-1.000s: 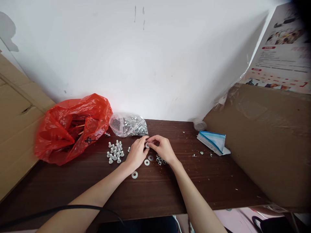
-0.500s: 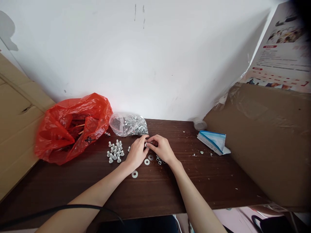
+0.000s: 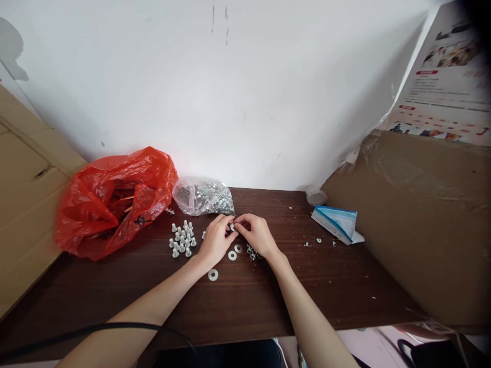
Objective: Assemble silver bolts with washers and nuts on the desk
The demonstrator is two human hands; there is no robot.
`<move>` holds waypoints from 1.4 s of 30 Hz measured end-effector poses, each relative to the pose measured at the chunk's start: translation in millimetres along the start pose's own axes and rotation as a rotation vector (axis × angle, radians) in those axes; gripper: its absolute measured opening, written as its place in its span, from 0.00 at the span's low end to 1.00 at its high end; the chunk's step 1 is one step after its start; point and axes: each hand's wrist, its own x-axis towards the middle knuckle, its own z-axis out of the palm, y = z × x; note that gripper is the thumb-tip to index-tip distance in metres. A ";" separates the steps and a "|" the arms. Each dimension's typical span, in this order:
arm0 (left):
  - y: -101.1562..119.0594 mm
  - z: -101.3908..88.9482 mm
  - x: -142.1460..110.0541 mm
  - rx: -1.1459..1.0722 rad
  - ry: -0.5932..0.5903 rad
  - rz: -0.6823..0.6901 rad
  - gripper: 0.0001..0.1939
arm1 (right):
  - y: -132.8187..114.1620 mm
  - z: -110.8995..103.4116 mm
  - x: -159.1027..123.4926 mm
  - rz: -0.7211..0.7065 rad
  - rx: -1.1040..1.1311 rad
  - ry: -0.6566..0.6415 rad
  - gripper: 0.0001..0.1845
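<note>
My left hand [image 3: 218, 239] and my right hand [image 3: 257, 235] meet above the dark table, fingers pinched. Between their fingertips is a small pale washer [image 3: 232, 227], mostly covered by the fingers. Whether a bolt sits in it, I cannot make out. Beneath the hands lie two flat washers [image 3: 232, 255], and a third washer [image 3: 213, 275] rests closer to me by my left wrist. Beside my right wrist is a small heap of shiny nuts [image 3: 252, 252], partly hidden. Several bolts [image 3: 182, 239] stand head-down in a cluster left of my left hand; a lone bolt [image 3: 203, 235] stands nearer to it.
Behind the hands lies a clear bag of metal parts [image 3: 213, 198]. A red plastic bag [image 3: 115, 204] fills the back left. To the right are a blue-and-white packet [image 3: 334, 224] and a round clear container [image 3: 316, 196]. Cardboard [image 3: 414, 220] borders the table; a black cable [image 3: 126, 326] crosses in front.
The hands stay together in nearly the same place, with small finger movements. The washer between them has tilted and shifted slightly right. The things on the table have not moved.
</note>
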 end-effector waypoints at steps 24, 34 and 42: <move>1.0 -1.0 -0.2 -0.020 -0.020 -0.005 0.15 | 4.6 0.8 -0.4 -0.025 -0.074 -0.003 0.05; 0.4 1.4 -1.8 0.041 -0.021 -0.010 0.21 | 9.3 -5.9 0.4 -0.002 -0.120 0.043 0.08; -0.4 2.5 -2.6 0.112 -0.034 0.033 0.19 | 10.8 1.3 1.1 0.008 -0.373 0.004 0.11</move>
